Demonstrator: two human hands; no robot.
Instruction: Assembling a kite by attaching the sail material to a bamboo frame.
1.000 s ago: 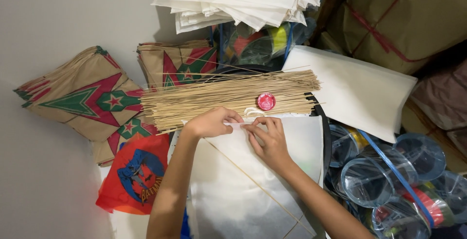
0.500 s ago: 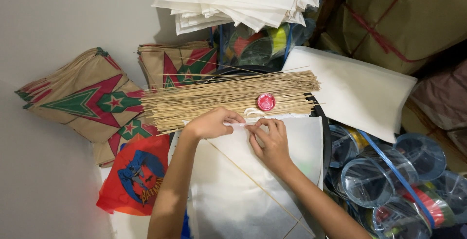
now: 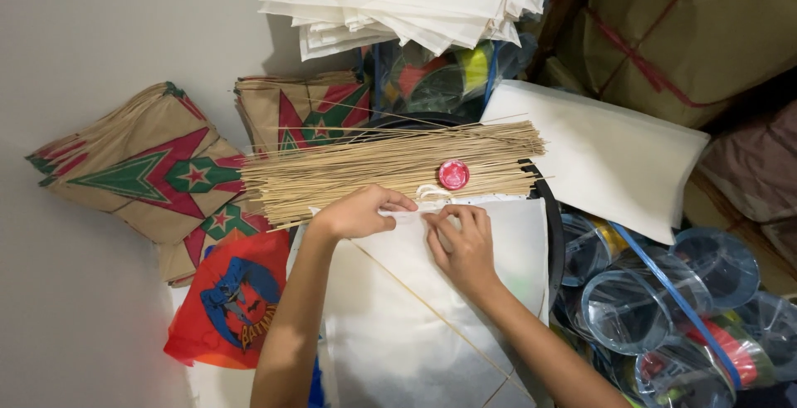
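Stick bundle behind paper sheet; kite stack left; cups, apparently nested, right.

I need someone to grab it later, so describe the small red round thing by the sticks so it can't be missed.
Find the wide bundle of thin tan sticks lying across the middle, just beyond the left hand and right hand. The small red disc sits on its right half. It is the only round, bright red-pink thing among the straight pale sticks.

- Hands: two, left and right.
- Red round cap: one.
- Stick bundle: one; sticks uncountable.
- Brown star-printed kite stacks: three.
- Red-orange printed bag: one.
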